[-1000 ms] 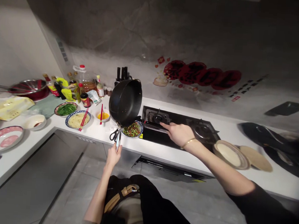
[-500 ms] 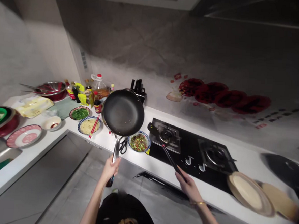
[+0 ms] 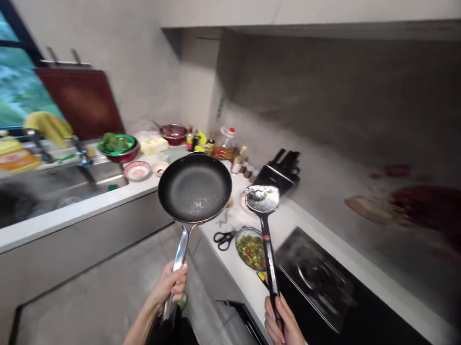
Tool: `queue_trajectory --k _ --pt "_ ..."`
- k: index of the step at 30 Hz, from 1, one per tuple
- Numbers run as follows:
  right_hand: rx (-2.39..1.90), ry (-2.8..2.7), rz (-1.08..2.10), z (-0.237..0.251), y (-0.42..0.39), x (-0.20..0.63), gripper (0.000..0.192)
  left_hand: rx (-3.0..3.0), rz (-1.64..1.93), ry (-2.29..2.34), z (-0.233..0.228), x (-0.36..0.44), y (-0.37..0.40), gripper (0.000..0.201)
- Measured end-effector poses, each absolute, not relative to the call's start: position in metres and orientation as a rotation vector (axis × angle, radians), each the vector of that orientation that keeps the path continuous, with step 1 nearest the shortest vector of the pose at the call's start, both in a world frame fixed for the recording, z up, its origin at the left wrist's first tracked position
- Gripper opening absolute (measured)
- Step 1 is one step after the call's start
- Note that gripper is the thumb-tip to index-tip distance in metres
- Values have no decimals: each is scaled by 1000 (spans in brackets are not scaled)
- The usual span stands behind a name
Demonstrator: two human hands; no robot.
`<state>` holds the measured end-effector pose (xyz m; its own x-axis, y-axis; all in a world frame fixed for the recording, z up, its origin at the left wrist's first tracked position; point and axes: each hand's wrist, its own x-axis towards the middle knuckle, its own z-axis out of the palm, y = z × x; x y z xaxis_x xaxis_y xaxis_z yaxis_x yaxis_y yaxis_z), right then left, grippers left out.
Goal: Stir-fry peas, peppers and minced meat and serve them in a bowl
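The left hand point(image 3: 172, 286) grips the black frying pan point(image 3: 194, 187) by its steel handle, out over the floor off the worktop point(image 3: 225, 255) corner; a tilt could spill its residue. The right hand point(image 3: 283, 329) clasps the spatula point(image 3: 265, 221) above the bowl of chopped vegetables point(image 3: 251, 244), near the hob point(image 3: 318, 277): little room there, open floor to the left

The frying pan point(image 3: 194, 187) is showing a dark, matt non-stick interior; its handle point(image 3: 179, 252) is polished metal, reflecting light. The spatula point(image 3: 262, 199) is presenting a glossy metal blade on a black plastic shaft. The counter point(image 3: 239, 277) is appearing smooth and white. The hob point(image 3: 325, 282) is showing glossy black glass.
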<state>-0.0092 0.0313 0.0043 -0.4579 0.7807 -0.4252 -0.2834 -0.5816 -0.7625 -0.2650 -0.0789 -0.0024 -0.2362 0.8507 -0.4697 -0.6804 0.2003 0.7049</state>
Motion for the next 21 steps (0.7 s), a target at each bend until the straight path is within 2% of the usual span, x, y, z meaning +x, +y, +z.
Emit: queue_trajectory --k 8,14,21 --pt "-1053 -1082 2361 -5 29 -108 38 -78 1755 1267 -7 -316 -172 57" --pt "-940 -1415 2554 -12 -11 -249 52 -290 1908 1291 -20 -384 -243 62" --pt "-860 -1884 2376 -20 -38 -424 62 -471 1988 1278 -28 -490 -314 66"
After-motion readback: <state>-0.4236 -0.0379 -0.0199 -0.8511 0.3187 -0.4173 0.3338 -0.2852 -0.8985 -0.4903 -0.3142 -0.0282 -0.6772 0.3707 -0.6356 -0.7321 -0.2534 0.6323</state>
